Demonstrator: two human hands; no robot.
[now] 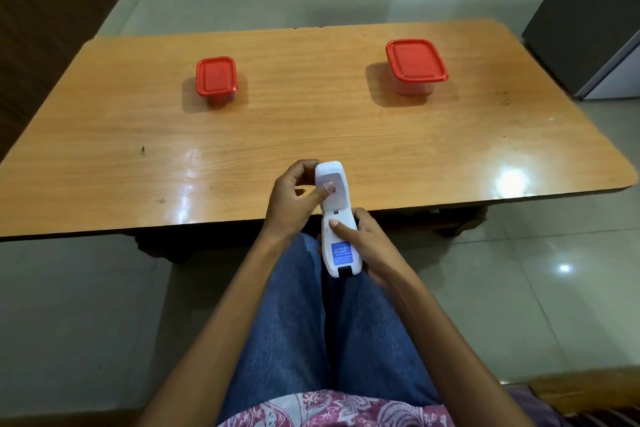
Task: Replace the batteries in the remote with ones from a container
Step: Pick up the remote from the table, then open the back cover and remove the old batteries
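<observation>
Remote in both your hands, held back side up over the near edge of the table and above your lap. Your left hand wraps the far end, fingers curled behind it and thumb pressed on the battery cover. Your right hand closes around the near end, thumb lying across the white back just above a blue label. A small dark slot shows on the body just beyond that thumb. Whether the cover has shifted from its seat cannot be told.

Two lidded containers stand well apart on the far half of the wooden top, both beyond your hands: a small tub to the left, its red lid on, and a larger tub to the right, also shut under a red lid. Neither touches the remote or either hand. Blue jeans fill the space below, with pale floor tiles on either side.
</observation>
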